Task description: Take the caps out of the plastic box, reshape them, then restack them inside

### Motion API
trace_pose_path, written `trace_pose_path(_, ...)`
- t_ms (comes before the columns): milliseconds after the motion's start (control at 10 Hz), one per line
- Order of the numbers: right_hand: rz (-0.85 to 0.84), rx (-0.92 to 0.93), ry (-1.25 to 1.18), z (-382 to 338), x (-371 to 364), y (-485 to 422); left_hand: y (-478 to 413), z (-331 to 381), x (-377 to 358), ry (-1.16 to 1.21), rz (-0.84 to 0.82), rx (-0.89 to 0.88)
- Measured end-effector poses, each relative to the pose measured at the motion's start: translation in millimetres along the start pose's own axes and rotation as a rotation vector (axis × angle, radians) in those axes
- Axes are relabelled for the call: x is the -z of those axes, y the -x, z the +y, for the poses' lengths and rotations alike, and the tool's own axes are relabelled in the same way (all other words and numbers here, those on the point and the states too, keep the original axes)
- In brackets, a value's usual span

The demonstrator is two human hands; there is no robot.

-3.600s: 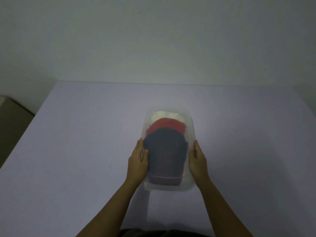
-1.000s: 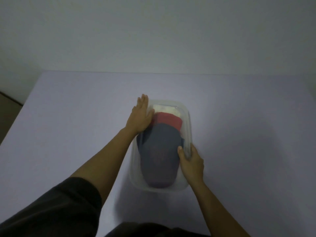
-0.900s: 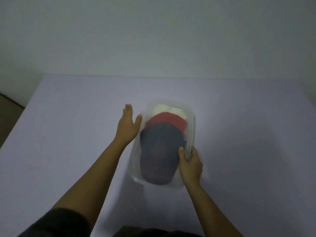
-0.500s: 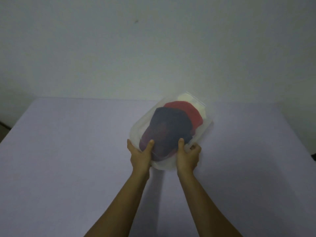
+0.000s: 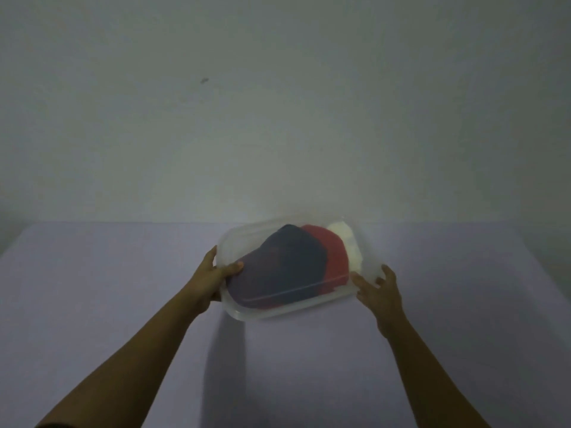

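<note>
A clear plastic box (image 5: pixel 247 313) is held tilted above the table, its open side facing me. Three caps are stacked inside: a navy cap (image 5: pixel 278 270) in front, a red cap (image 5: pixel 332 261) behind it, and a white cap (image 5: pixel 347 245) at the far right end. My left hand (image 5: pixel 213 278) grips the box's left end, thumb over the rim and touching the navy cap's brim. My right hand (image 5: pixel 378 290) sits at the box's right end with fingers spread against its wall.
A pale lilac table (image 5: pixel 108 304) fills the lower half of the view. A plain light wall (image 5: pixel 278 118) rises behind its far edge. The box's shadow falls on the table below the box.
The box has turned from lengthwise to sideways and tilted toward me. My hands moved from its near end to its left and right ends. The view has tipped upward.
</note>
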State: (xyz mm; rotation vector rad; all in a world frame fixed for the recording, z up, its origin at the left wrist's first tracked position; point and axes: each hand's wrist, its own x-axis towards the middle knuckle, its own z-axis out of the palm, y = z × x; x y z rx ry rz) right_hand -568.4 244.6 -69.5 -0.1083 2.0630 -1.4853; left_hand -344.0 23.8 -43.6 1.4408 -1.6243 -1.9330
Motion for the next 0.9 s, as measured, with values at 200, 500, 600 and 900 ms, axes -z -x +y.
trace_pose_path(200, 0.018, 0.0, 0.027, 19.6, -10.1, -37.7, -63.0, 7.9, 1.5, -0.136, 0.019, 0.082)
trace_pose_path(500, 0.019, 0.134, 0.177, 11.0, -24.5, -61.6, -114.2, 21.6, 5.6, -0.217, 0.037, -0.01)
trace_pose_path(600, 0.002, 0.148, 0.243, 11.2, -25.7, -63.1, -114.1, 22.4, 3.7, -0.271, 0.059, -0.039)
trace_pose_path(900, 0.019, 0.361, 0.582, -28.1, -25.8, -4.8, -34.9, 32.3, -33.7, -0.606, 0.301, -0.4)
